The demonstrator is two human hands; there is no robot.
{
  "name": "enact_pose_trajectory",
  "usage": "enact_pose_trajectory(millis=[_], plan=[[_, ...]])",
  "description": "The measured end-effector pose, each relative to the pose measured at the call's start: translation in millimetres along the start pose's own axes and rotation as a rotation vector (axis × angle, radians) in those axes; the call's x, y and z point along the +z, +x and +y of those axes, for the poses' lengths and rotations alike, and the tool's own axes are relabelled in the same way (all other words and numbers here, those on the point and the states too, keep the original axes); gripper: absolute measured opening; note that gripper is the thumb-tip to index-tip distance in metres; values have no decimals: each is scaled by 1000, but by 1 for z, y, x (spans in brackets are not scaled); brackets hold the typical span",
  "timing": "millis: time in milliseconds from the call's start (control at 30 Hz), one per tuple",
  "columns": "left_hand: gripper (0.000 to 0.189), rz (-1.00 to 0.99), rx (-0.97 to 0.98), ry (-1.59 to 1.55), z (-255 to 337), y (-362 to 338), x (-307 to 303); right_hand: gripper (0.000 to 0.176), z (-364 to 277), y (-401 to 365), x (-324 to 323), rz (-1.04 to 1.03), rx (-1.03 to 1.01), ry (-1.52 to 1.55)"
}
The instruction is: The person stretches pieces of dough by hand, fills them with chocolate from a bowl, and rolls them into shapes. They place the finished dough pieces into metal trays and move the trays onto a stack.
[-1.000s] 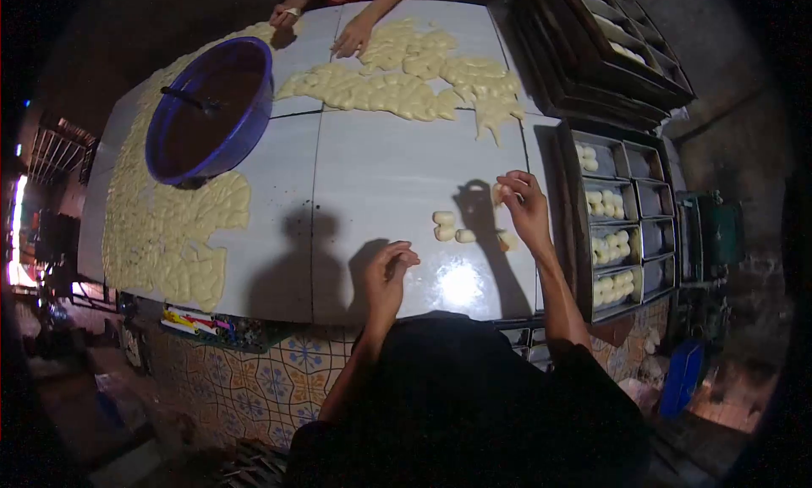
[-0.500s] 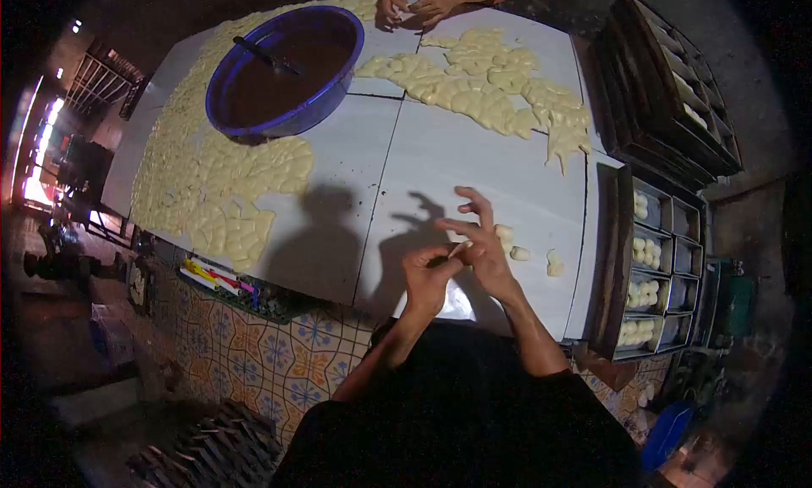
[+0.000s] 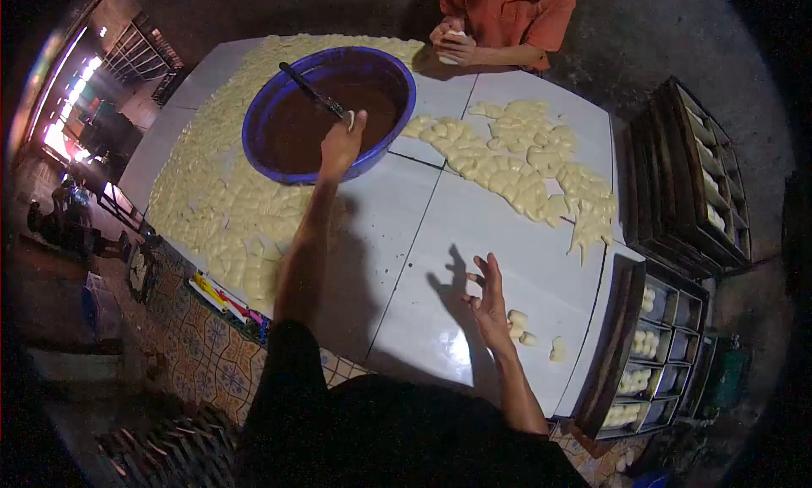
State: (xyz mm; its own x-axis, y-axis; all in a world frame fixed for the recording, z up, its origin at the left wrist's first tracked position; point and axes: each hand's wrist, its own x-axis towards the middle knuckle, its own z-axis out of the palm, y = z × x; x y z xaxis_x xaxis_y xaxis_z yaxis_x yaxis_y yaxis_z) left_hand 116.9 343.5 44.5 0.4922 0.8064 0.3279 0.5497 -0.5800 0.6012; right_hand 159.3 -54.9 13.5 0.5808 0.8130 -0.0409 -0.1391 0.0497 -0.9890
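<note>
My left hand (image 3: pixel 341 148) is over the near right part of a blue bowl (image 3: pixel 391 143) of brown paste. A small pale dough piece (image 3: pixel 349 120) shows between its closed fingers, against the lower end of a dark utensil (image 3: pixel 311 87) whose other end rests over the far left rim. My right hand (image 3: pixel 488 306) hovers above the white table (image 3: pixel 414 293) with its fingers apart and nothing in it. Beside it, to the right, lie a few small dough pieces (image 3: pixel 518 320) and a flatter one (image 3: pixel 558 349).
Flat dough portions cover the left of the table (image 3: pixel 211 192) and its far right (image 3: pixel 507 171). Across the table, a person in an orange shirt (image 3: pixel 516 23) holds white dough. Trays with dough balls (image 3: pixel 644 344) stand at the right, below stacked trays (image 3: pixel 677 175).
My left hand has moved away from my right hand, forward and left to the bowl. My right hand stays near the dough pieces, fingers spread. The view has shifted, showing more of the other person.
</note>
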Motion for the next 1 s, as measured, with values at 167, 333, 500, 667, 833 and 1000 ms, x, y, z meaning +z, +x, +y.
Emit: enact_pose_trajectory(millis=[167, 333, 500, 667, 833, 1000], plan=[[85, -433, -196, 4, -31, 36, 6, 82, 25, 4, -6, -6, -20, 130], [55, 18, 263, 71, -6, -30, 12, 68, 30, 10, 6, 3, -135, 360], [85, -553, -595, -1084, 24, -161, 21, 65, 36, 16, 16, 37, 268, 574], [80, -598, -997, -1597, 99, -274, 7, 32, 38, -12, 17, 195, 527, 675], [37, -540, -1036, -1384, 130, -319, 4, 28, 25, -62, 8, 273, -77, -331], [34, -716, -359, -933, 134, -353, 14, 28, 10, -89, -25, 89, -293, -496]])
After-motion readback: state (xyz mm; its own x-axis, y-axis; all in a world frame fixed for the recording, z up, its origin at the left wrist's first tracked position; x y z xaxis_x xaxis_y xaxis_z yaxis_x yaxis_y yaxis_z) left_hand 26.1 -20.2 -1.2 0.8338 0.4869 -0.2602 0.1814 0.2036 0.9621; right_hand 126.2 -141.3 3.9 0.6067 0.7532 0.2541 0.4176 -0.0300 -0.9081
